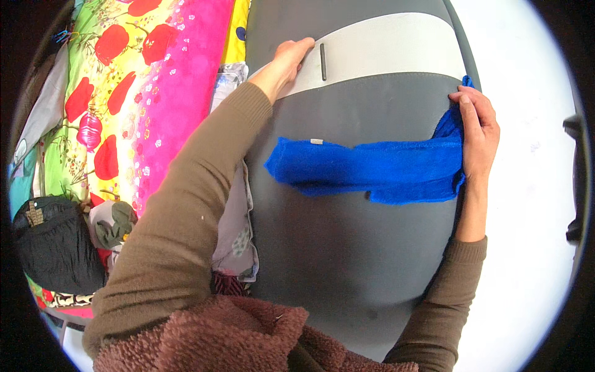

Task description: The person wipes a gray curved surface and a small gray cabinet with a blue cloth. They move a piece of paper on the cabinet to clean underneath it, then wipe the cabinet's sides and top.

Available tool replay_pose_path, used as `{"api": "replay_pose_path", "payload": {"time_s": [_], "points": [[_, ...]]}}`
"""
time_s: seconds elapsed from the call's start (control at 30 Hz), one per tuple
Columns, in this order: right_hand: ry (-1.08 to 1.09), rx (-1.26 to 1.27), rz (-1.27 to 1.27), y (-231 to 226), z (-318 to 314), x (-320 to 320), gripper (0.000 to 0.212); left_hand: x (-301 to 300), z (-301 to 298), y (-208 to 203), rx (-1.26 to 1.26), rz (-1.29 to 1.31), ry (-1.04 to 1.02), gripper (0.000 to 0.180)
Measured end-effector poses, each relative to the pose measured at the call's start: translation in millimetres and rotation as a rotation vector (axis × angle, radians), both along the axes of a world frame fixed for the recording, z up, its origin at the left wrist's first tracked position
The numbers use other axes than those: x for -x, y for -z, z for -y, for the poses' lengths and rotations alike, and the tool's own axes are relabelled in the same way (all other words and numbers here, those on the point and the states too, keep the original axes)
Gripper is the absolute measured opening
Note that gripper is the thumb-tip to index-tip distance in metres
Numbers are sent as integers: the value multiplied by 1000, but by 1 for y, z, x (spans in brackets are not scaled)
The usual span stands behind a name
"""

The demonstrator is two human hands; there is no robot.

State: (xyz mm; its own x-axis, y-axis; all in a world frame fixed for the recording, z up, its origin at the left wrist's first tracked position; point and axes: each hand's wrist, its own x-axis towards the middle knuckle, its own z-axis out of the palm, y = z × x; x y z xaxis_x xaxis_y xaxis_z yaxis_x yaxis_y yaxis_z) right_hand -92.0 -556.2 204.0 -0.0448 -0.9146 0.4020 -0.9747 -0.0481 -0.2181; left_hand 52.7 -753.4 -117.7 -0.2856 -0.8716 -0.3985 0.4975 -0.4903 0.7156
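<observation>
A blue fuzzy cloth (372, 164) lies spread in a long strip across a dark grey padded surface (347, 248), a small pale tag on its upper edge. Its right end rises along the surface's right edge to my right hand (480, 127). There my fingers are bent and closed on the cloth, and a bit of blue pokes out beyond them. Farther off to the left, my left hand (288, 62) rests at the left end of a light grey band (390, 46). One digit points right; the other fingers are mostly hidden, and I see nothing held.
A thin black bar (323, 62) sits on the light band. Along the left lies a bright flowered fabric (118, 80) in yellow, red and pink, with a black bundled garment (59, 245) nearer me. Grey printed cloth (235, 245) lines the padded surface's left edge.
</observation>
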Motion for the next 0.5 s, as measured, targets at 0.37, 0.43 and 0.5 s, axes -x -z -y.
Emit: {"api": "replay_pose_path", "payload": {"time_s": [0.37, 0.43, 0.5], "points": [[2, 46, -111, 0, -1, -6, 21, -18, 1, 2, -37, -112, 78, 17], [6, 39, -105, 0, -1, -5, 21, -15, -1, -3, 33, -118, 77, 20], [11, 22, -62, 1, 0, -4, 21, -10, -3, -2, 61, 7, 154, 22]]}}
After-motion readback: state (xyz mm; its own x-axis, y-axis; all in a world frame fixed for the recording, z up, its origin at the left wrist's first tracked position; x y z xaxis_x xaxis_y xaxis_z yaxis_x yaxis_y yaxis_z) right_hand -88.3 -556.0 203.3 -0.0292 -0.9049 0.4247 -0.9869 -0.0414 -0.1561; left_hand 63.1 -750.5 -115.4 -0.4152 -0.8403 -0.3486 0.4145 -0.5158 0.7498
